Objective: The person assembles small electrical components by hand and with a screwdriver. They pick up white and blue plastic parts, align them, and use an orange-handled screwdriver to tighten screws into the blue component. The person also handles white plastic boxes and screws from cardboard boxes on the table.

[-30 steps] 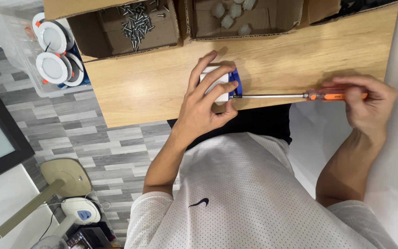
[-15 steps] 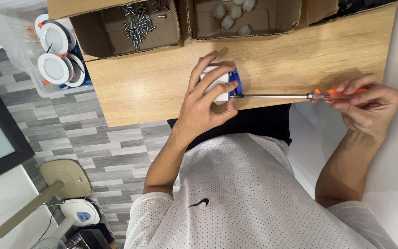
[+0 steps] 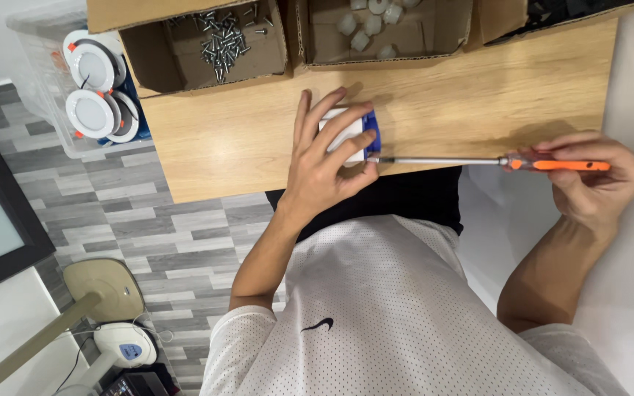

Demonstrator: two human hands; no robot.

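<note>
At the near edge of the surface [image 3: 243, 147], a small white-and-blue part [image 3: 351, 130] sits pinned flat under the left hand [image 3: 324, 158], fingers spread over its top and thumb hooked at its near corner. So that hand is open, pressing down rather than gripping. Into the part's right side goes the tip of a long screwdriver [image 3: 478, 161]: a thin metal shaft lying level along the surface's edge, with the orange handle out at the far right. The right hand [image 3: 592, 180] is closed round that handle, fingers curled over the top. The tip meets the blue side of the part; whether a screw is there, and how far in it is, cannot be told, because the fingers hide that spot. My read: the fastening is under way, not finished, since both hands are committed and the tool is seated.

Beyond the part, along the far side, stand open cardboard boxes. The left box [image 3: 155, 59] holds a heap of loose screws [image 3: 225, 37]; the middle box [image 3: 383, 55] holds several small white pieces [image 3: 368, 26], so more of that stock remains. Off the surface to the left, a clear bin [image 3: 42, 95] holds round white lamps [image 3: 93, 88] with orange clips.
</note>
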